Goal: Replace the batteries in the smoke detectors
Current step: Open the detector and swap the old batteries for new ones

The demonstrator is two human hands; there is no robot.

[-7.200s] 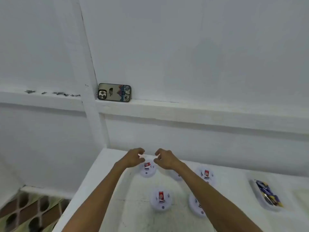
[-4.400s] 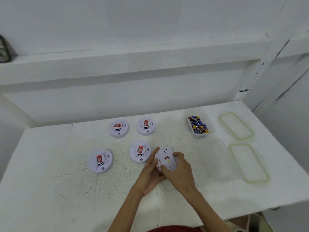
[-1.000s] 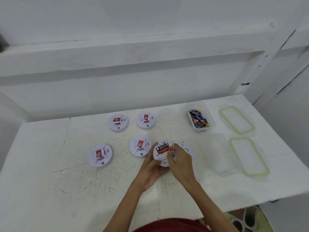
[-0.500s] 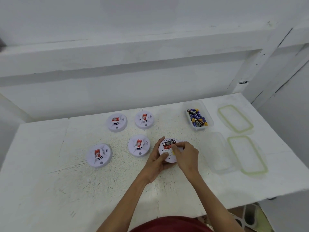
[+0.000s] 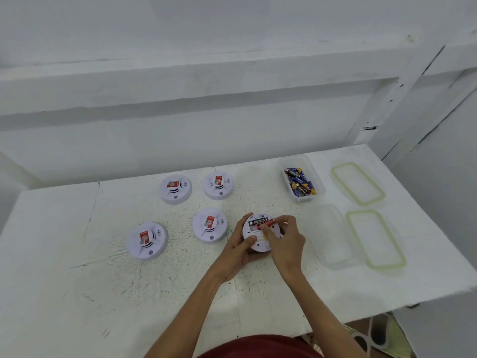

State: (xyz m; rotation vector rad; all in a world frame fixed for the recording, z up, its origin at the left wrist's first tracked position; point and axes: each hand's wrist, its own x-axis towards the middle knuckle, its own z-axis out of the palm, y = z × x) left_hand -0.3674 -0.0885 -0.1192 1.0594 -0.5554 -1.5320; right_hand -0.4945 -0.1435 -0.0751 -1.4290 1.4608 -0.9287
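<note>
- Now the left hand [image 5: 238, 250] curls round the rim of the upturned smoke detector [image 5: 258, 241], near the middle of the table [image 5: 77, 280]. The right hand [image 5: 284, 237] pinches a red battery [image 5: 264, 223] between thumb and fingertips, right at the open battery slot.
- The pinch looks shallow, so the battery may slip out and roll away across the table.
- A spring contact could flick it sideways as it comes free. I cannot tell how deep it sits.
- A hard tug could twist the detector out of the left hand, which holds only the rim.
- A jerk could knock the nearest closed detector [image 5: 209, 226], just beside the left hand.
- The battery tub [image 5: 300, 180] stands apart at the back and the empty tub [image 5: 333, 236] nearer — a spent battery dropped among the fresh ones would mix them.
</note>
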